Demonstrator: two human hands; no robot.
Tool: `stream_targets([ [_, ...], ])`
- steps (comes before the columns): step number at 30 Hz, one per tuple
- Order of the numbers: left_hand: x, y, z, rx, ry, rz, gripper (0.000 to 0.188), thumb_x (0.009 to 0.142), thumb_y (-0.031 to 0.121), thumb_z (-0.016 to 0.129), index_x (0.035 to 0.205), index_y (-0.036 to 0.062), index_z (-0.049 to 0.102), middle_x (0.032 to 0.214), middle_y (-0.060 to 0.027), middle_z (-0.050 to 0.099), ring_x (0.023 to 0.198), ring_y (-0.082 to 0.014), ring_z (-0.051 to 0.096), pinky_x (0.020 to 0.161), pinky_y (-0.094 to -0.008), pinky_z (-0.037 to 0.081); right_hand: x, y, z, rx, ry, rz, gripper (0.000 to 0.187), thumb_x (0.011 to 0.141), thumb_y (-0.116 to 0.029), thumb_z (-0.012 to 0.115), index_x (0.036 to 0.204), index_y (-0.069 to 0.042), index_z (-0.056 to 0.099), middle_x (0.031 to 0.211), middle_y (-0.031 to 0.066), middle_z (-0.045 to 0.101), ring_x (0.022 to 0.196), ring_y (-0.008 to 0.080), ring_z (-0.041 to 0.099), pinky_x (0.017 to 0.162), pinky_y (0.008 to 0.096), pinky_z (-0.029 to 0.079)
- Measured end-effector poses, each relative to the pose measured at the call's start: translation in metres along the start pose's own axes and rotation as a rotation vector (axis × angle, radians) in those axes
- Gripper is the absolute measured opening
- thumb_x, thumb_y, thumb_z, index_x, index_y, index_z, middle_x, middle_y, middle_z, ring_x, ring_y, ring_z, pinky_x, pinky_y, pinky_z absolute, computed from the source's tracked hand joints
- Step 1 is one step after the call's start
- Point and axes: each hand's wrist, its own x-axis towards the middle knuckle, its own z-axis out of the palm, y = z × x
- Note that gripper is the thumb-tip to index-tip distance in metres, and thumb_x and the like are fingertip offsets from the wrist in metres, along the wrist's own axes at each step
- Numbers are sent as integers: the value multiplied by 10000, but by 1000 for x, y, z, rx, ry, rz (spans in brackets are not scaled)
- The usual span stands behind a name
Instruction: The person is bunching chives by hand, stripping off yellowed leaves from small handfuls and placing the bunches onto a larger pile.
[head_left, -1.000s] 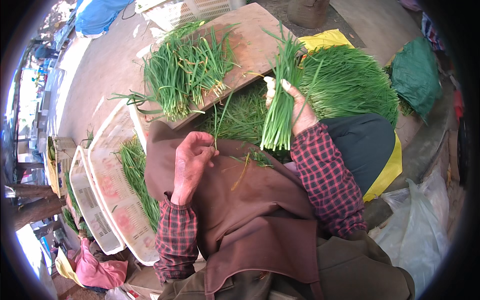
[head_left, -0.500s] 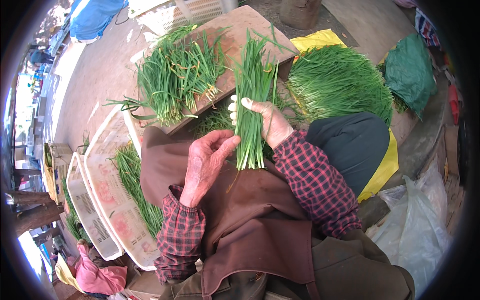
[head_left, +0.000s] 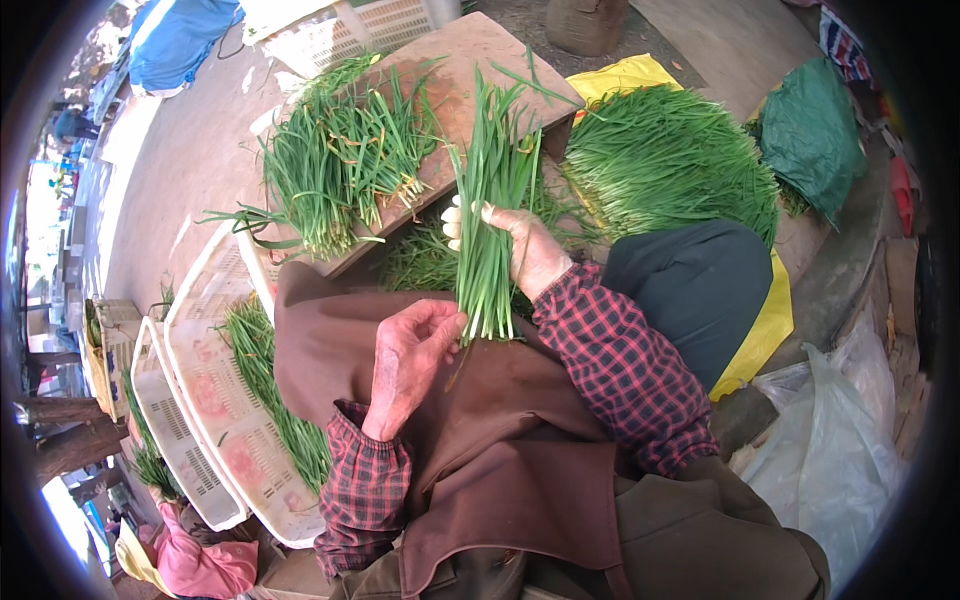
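Note:
My right hand [head_left: 530,245] is wrapped round a bunch of garlic chives [head_left: 486,265], thumb across the front and white-tipped fingers showing at its left side. The bunch stands nearly upright, with green leaf tips up and pale cut ends down over my brown apron [head_left: 500,400]. Close to the lower left of those stem ends, my left hand [head_left: 412,352] is closed in a pinch of thumb and forefinger. A thin brownish strand hangs by its fingertips, but whether it is gripped is unclear.
A loose heap of chives [head_left: 340,165] lies on a low board [head_left: 470,50] ahead. To the right, a large neat pile of chives [head_left: 675,160] rests on a yellow sheet [head_left: 625,75]. White plastic baskets [head_left: 215,370] with chives stand left. Clear plastic [head_left: 830,430] lies at right.
My left hand has dropped slightly, its thumb and forefinger now lower by the stem ends. The bunch and my right hand have shifted a little left in view, as has the whole scene.

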Motion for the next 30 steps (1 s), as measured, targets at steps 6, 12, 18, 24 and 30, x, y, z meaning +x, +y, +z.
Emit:
stream_targets([
  [6,4,-8,-8,137,44,134,350,921,150,716,1192,-51,625,1216,-138,603,994,-139,591,870,-282,500,-1,0,4,-45,55,43,374,975,-195,609,1243,65,591,1142,164,680,1029,256,678,925,386,556],
  [12,29,17,-7,-367,-254,-6,640,861,223,788,1355,-62,497,1219,-114,622,1086,-149,592,951,-316,484,12,2,46,-144,73,43,263,962,-169,620,1109,46,655,988,133,716,841,212,697,780,322,569],
  [18,44,23,-17,-499,-76,-68,304,864,62,727,1135,-19,616,896,-59,676,697,-125,632,640,-260,541,44,-18,73,-599,-30,29,371,975,-302,640,1152,23,658,990,61,715,841,167,681,794,280,546],
  [24,53,2,-58,-892,-70,115,369,860,113,716,1169,-9,556,842,-47,534,719,-145,495,638,-291,445,42,-31,-9,-318,79,-69,299,969,-230,637,1134,19,628,985,160,710,773,202,706,698,313,586],
  [30,64,-13,-74,-932,35,137,306,895,36,665,1164,-37,539,957,-110,595,873,-236,620,739,-366,591,77,79,-234,-1732,82,675,320,969,-296,603,917,-8,732,747,138,735,615,183,709,590,311,580],
])
